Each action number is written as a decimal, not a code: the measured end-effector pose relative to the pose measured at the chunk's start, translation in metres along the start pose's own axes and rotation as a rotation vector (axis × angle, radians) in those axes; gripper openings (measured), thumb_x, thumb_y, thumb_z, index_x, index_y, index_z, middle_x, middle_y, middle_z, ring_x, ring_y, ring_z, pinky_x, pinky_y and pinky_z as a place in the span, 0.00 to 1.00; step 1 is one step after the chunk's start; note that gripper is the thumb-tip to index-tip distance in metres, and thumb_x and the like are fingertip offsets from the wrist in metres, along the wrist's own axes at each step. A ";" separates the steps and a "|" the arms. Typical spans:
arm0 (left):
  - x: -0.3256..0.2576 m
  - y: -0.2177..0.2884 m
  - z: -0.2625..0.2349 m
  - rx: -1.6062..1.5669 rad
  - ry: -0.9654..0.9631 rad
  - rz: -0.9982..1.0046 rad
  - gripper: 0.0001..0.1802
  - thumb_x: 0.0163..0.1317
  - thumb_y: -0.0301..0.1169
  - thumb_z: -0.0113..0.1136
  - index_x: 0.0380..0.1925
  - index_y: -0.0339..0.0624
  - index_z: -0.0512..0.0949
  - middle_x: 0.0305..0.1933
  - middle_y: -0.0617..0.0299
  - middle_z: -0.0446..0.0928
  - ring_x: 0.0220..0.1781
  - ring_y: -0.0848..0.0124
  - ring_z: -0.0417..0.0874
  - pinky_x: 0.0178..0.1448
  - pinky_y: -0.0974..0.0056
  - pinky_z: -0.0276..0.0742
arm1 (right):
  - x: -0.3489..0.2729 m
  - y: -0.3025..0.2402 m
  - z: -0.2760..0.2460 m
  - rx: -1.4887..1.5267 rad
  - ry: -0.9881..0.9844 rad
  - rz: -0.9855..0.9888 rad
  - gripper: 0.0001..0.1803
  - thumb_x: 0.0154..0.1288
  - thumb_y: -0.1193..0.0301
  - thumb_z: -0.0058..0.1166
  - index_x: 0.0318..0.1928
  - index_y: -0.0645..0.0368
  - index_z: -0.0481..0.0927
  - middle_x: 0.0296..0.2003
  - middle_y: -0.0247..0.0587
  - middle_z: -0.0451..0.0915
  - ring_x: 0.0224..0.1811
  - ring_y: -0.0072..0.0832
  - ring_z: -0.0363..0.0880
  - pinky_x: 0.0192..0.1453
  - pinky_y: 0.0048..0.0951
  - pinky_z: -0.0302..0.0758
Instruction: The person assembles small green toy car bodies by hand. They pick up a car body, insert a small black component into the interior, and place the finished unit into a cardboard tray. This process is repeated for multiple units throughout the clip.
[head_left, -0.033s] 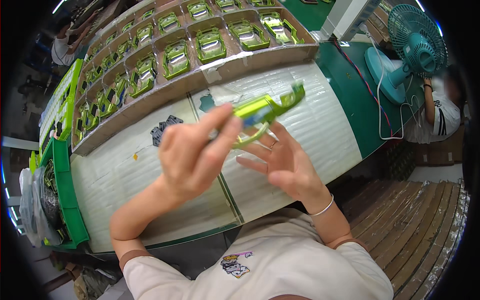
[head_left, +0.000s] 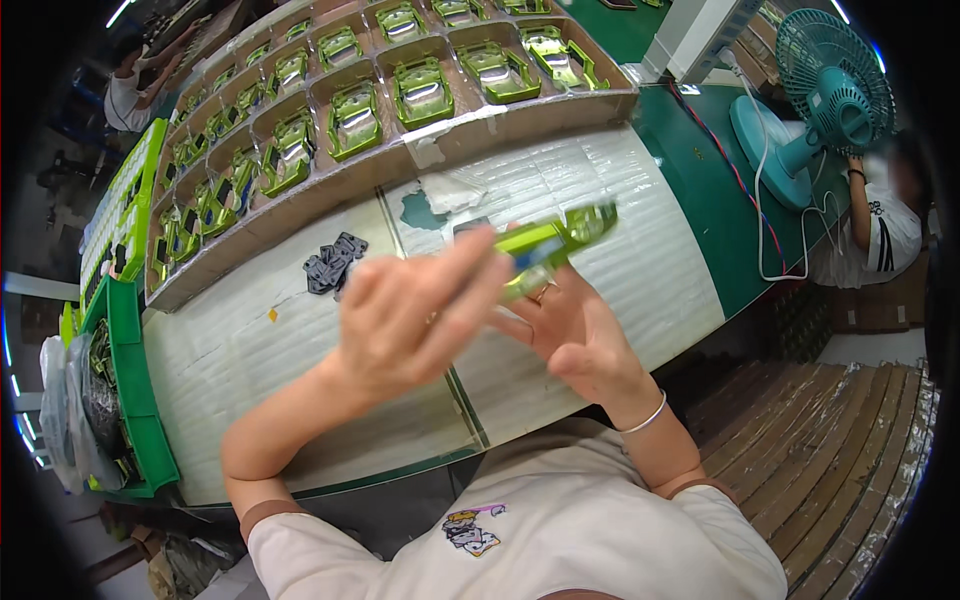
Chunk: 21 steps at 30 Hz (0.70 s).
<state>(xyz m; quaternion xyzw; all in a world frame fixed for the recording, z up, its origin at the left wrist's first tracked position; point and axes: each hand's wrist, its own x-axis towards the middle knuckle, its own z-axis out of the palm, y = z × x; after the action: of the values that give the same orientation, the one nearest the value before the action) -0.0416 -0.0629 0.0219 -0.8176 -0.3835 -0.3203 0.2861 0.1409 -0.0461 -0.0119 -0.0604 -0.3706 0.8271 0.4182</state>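
My left hand (head_left: pixel 405 315) pinches a bright green plastic frame (head_left: pixel 560 240) above the middle of the table. The frame is curved at its far end, has a blue patch on its side and is blurred by motion. My right hand (head_left: pixel 590 335) is open beside it, palm up and thumb apart. Its fingertips are partly hidden behind the frame, so I cannot tell whether they touch it. On the table left of my hands lies a small pile of dark grey plastic pieces (head_left: pixel 335 264). A crumpled white cloth or paper (head_left: pixel 452 193) lies beyond the frame.
A divided cardboard tray (head_left: pixel 470 130) of similar green frames spans the far side. At left stand a green bin (head_left: pixel 130 380) and a light green rack (head_left: pixel 120 200). A teal fan (head_left: pixel 840 110) and cables (head_left: pixel 765 190) are at right. Another person (head_left: pixel 885 220) is at far right.
The green frame and my left hand have moved slightly right and toward me. The frame has tipped flatter, and more of the grey pieces and white cloth shows.
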 end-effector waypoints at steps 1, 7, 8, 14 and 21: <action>0.000 0.005 -0.003 -0.037 -0.096 0.040 0.17 0.52 0.30 0.53 0.45 0.47 0.75 0.51 0.61 0.74 0.36 0.77 0.74 0.41 0.70 0.65 | 0.001 0.003 -0.005 -0.022 -0.019 -0.044 0.34 0.59 0.73 0.54 0.62 0.62 0.51 0.58 0.45 0.62 0.60 0.35 0.64 0.64 0.36 0.61; 0.007 -0.013 0.020 -0.592 -0.015 -0.452 0.13 0.48 0.27 0.60 0.37 0.41 0.76 0.41 0.63 0.76 0.42 0.67 0.75 0.45 0.62 0.69 | 0.000 -0.007 -0.007 -0.025 0.358 -0.153 0.31 0.59 0.69 0.55 0.60 0.62 0.58 0.55 0.46 0.67 0.59 0.35 0.64 0.63 0.34 0.61; 0.000 -0.024 0.028 -0.547 -0.159 -0.441 0.12 0.47 0.26 0.61 0.35 0.40 0.76 0.40 0.62 0.76 0.42 0.65 0.75 0.46 0.61 0.70 | 0.001 -0.008 -0.006 -0.065 0.367 -0.247 0.33 0.57 0.69 0.57 0.60 0.62 0.56 0.55 0.47 0.66 0.59 0.36 0.64 0.63 0.34 0.61; -0.019 -0.031 0.037 -0.433 -0.253 -0.443 0.06 0.46 0.20 0.61 0.27 0.39 0.77 0.31 0.59 0.78 0.34 0.63 0.77 0.40 0.63 0.73 | 0.000 -0.007 0.003 -0.320 0.376 -0.305 0.50 0.41 0.61 0.70 0.62 0.56 0.53 0.56 0.43 0.63 0.63 0.41 0.59 0.68 0.43 0.56; 0.026 -0.006 -0.029 -0.596 -0.051 0.046 0.11 0.37 0.22 0.60 0.26 0.31 0.78 0.29 0.52 0.78 0.29 0.64 0.80 0.30 0.67 0.76 | 0.006 0.004 -0.002 -0.713 0.047 -0.591 0.39 0.38 0.69 0.71 0.53 0.60 0.65 0.49 0.50 0.72 0.54 0.40 0.71 0.59 0.37 0.69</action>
<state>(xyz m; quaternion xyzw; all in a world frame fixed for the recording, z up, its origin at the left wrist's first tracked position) -0.0424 -0.0686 0.0611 -0.8818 -0.2612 -0.3914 0.0308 0.1351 -0.0420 -0.0148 -0.1111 -0.6236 0.4915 0.5976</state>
